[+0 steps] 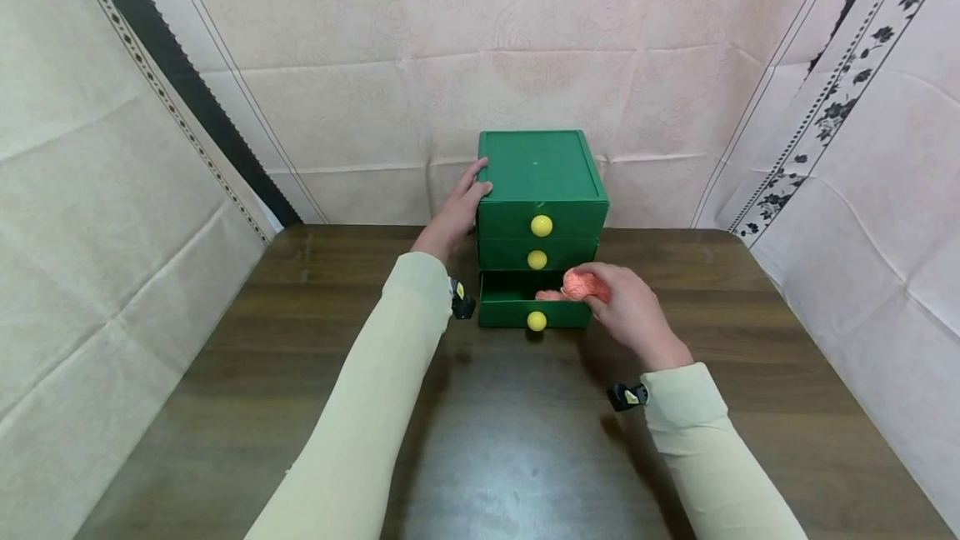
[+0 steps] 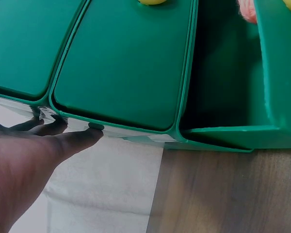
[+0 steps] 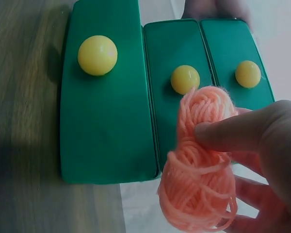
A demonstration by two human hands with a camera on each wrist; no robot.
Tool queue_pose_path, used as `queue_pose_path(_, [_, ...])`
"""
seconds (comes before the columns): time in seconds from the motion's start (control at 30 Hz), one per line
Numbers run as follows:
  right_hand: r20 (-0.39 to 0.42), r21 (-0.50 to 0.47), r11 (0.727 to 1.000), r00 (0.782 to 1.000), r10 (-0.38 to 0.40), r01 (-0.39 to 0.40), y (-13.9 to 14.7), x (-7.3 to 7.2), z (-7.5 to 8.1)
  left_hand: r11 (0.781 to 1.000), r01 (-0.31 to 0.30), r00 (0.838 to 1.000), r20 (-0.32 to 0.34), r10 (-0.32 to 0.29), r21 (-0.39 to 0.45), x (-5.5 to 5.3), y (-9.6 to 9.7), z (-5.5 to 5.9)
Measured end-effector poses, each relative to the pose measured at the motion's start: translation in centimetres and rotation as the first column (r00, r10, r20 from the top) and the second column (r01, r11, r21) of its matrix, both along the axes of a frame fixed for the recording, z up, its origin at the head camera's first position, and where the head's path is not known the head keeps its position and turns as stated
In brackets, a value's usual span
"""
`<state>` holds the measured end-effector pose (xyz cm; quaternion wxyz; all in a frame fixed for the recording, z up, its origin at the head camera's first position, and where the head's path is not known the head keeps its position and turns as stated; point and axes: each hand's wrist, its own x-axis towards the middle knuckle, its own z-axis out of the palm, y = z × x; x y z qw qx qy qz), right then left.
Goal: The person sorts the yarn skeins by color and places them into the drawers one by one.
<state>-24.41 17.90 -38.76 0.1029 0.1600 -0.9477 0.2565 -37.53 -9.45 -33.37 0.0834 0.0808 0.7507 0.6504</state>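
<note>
A green drawer unit [image 1: 542, 165] with three drawers and yellow knobs stands at the back of the table. Its bottom drawer [image 1: 498, 315] is pulled out. Over that drawer's right end, my right hand [image 1: 630, 311] pinches a skein of coral yarn [image 3: 199, 179] between thumb and fingers, squeezed at its narrow middle. More coral yarn [image 1: 550, 295] shows behind the drawer front, to the left of the hand. My left hand [image 1: 459, 211] rests on the unit's left side near the top, its fingers [image 2: 77, 141] extended along the wall.
The upper knob [image 1: 541, 226] and middle knob [image 1: 536, 260] sit on closed drawers. A brown wooden table [image 1: 495, 457] lies under everything. Pale patterned cloth [image 1: 450, 73] hangs behind and on both sides. Each wrist carries a small black device [image 1: 627, 397].
</note>
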Motion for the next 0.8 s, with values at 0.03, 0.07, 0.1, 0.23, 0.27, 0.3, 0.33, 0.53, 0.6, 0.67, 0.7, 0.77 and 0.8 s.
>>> queue_pose_path(0.03, [-0.008,-0.002,1.0,1.0,0.005,-0.005,-0.1,0.0,0.0,1.0,0.001,1.0,-0.001,-0.001,0.001,0.0,0.0,0.0])
queue_pose_path(0.07, [-0.016,-0.003,1.0,1.0,0.01,-0.01,-0.3,-0.1,0.0,1.0,0.002,1.0,0.0,-0.002,0.001,0.0,0.0,0.0])
queue_pose_path(0.1, [-0.022,-0.003,1.0,1.0,0.012,-0.012,-0.4,-0.1,0.0,1.0,0.002,1.0,0.0,-0.002,0.001,0.0,0.0,0.0])
queue_pose_path(0.23, [-0.054,-0.005,1.0,0.998,0.026,-0.026,-1.0,-0.2,-0.1,1.0,0.005,1.0,0.002,-0.004,-0.001,0.0,-0.1,0.0])
queue_pose_path(0.27, [-0.06,-0.006,1.0,0.998,0.03,-0.031,-1.2,-0.3,-0.1,1.0,0.004,1.0,0.003,-0.004,-0.001,0.0,-0.1,0.0])
queue_pose_path(0.3, [-0.065,-0.007,0.999,0.997,0.032,-0.032,-1.3,-0.3,-0.1,1.0,0.005,1.0,0.003,-0.005,0.001,0.0,-0.1,0.0])
queue_pose_path(0.33, [-0.073,-0.008,0.999,0.997,0.034,-0.035,-1.4,-0.3,-0.1,1.0,0.007,1.0,0.003,-0.007,0.005,0.1,-0.1,0.0])
queue_pose_path(0.53, [-0.117,-0.01,0.999,0.992,0.044,-0.046,-2.2,-0.6,-0.5,1.0,0.003,1.0,-0.007,-0.003,-0.002,0.2,0.0,0.2])
queue_pose_path(0.6, [-0.137,-0.008,0.999,0.989,0.049,-0.051,-2.5,-0.7,-0.6,1.0,0.0,1.0,-0.009,0.0,-0.01,0.2,0.0,0.2])
queue_pose_path(0.67, [-0.154,-0.007,0.999,0.987,0.052,-0.054,-2.8,-0.7,-0.8,1.0,-0.001,1.0,-0.01,0.001,-0.011,0.3,0.0,0.2])
queue_pose_path(0.7, [-0.158,-0.01,0.998,0.986,0.056,-0.058,-2.9,-0.7,-0.8,1.0,-0.001,1.0,-0.01,0.001,-0.01,0.3,0.0,0.2])
queue_pose_path(0.77, [-0.166,-0.012,0.998,0.984,0.058,-0.061,-3.2,-0.7,-0.9,1.0,0.0,1.0,-0.01,0.0,-0.006,0.3,0.0,0.2])
queue_pose_path(0.8, [-0.169,-0.011,0.998,0.984,0.058,-0.061,-3.3,-0.8,-0.9,1.0,0.0,1.0,-0.011,0.0,-0.004,0.3,0.0,0.2])
